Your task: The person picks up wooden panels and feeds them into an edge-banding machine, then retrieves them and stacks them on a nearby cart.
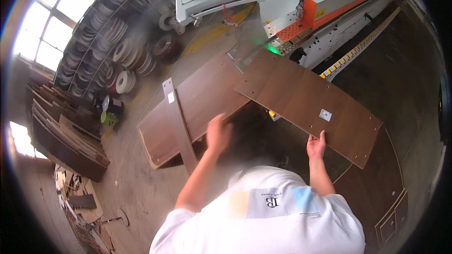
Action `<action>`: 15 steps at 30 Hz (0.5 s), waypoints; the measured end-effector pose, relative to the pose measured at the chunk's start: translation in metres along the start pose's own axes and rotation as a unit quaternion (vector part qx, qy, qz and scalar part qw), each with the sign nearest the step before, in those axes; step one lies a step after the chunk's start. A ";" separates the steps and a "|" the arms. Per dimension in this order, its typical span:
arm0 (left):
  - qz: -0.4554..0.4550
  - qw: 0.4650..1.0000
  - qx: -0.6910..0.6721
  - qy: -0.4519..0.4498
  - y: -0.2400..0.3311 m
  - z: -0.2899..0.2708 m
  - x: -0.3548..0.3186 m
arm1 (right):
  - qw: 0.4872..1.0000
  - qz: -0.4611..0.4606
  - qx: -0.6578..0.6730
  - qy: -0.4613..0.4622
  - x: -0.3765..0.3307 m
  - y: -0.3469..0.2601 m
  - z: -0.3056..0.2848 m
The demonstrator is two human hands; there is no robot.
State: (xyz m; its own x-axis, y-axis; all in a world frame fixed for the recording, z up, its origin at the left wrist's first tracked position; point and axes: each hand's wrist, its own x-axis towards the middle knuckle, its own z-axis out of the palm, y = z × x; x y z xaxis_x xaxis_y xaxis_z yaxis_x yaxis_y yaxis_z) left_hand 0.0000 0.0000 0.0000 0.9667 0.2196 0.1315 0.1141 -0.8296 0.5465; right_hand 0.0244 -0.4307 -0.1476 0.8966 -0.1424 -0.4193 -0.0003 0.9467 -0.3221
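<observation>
Holding a big brown board [308,103] up off the stack, tipped a bit, with its far end near the long orange and white machine [329,14]. Right hand [316,146] under the near edge, fingers curled up around it, thumb on top (a firm pinch on the board's rim). Left hand [218,134] blurry, close to the board's left corner and just above the pile of brown boards [197,108]; cannot tell if open, closed, or touching anything. A thin brown strip [180,124] lying across that pile, with a small white sticker near its top. Another white sticker on the lifted board too.

Looks like the lifting step: one board picked from the pile and headed toward the machine's feed end. Next move probably needs both hands on the board, one at each side, so no tipping or sliding. Also needs the board turned flat and lined up straight with the yellow-dotted rail [358,49]. Worth watching the corner near the pile (could bump the thin strip).
</observation>
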 end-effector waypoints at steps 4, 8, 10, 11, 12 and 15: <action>0.181 0.979 0.048 -0.082 0.028 0.068 0.122 | 0.997 0.013 -0.016 0.068 -0.027 0.043 0.018; 0.203 0.961 0.141 -0.120 0.024 0.113 0.193 | 0.995 0.048 -0.028 0.083 -0.036 0.034 0.019; 0.210 0.960 0.135 -0.126 0.025 0.111 0.191 | 0.993 -0.019 0.038 0.106 -0.066 0.010 0.015; 0.219 0.959 0.130 -0.124 0.029 0.111 0.196 | 0.988 -0.079 0.079 0.106 -0.080 -0.009 0.016; 0.231 0.957 0.131 -0.120 0.025 0.110 0.197 | 0.978 -0.147 0.075 0.130 -0.097 -0.031 0.006; 0.240 0.956 0.131 -0.110 0.025 0.111 0.203 | 0.909 -0.293 0.052 0.293 -0.145 -0.100 -0.046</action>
State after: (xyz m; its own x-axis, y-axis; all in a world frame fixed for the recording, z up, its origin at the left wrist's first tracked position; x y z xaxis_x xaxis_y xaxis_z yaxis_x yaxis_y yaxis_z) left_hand 0.2243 -0.0332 -0.0512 0.9436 -0.3078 0.1218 -0.3288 -0.9142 0.2370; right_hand -0.1266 -0.5178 -0.0940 0.3405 -0.7309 -0.5915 0.4692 0.6773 -0.5667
